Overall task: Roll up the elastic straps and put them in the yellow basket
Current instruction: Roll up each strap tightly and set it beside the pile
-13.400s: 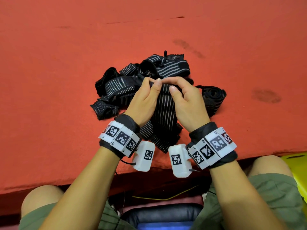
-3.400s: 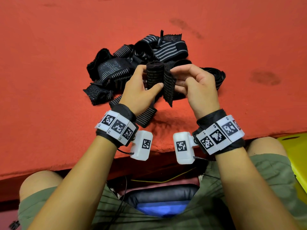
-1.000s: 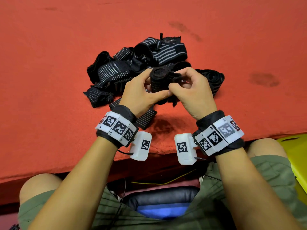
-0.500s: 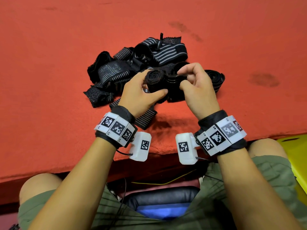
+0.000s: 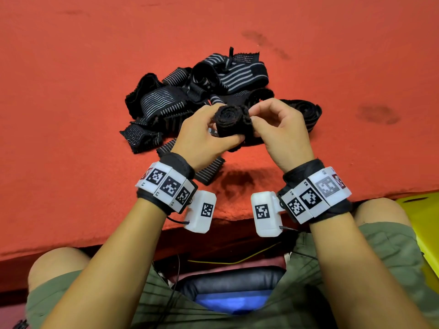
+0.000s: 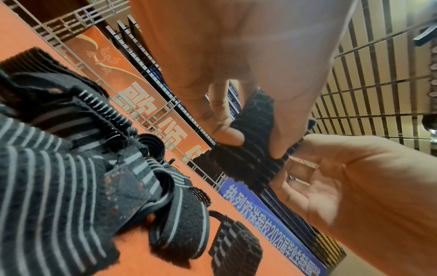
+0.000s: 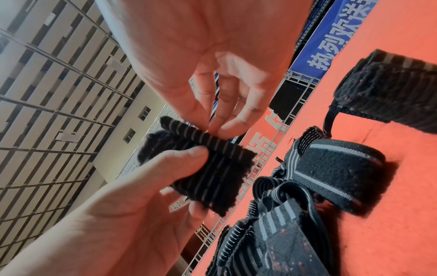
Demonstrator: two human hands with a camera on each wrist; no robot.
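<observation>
A black elastic strap with thin grey stripes, wound into a tight roll [image 5: 231,119], is held just above the red table with its spiral end facing up. My left hand [image 5: 215,129] grips the roll between thumb and fingers [image 6: 224,134]. My right hand [image 5: 255,117] pinches the roll's outer flap from the right with its fingertips [image 7: 222,128]. Behind the hands lies a loose pile of striped straps [image 5: 197,98]. One corner of the yellow basket [image 5: 422,214] shows at the right edge, below table level beside my right knee.
A red cloth covers the table [image 5: 71,115], and its front edge runs just under my wrists. A coiled black strap [image 5: 306,112] lies to the right of the pile. Dark stains [image 5: 377,113] mark the cloth further right. My knees and a dark seat [image 5: 228,283] are below.
The strap's hanging tail has been wound onto the roll. The roll has tipped so its spiral end faces up. My right fingers have shifted onto its outer flap.
</observation>
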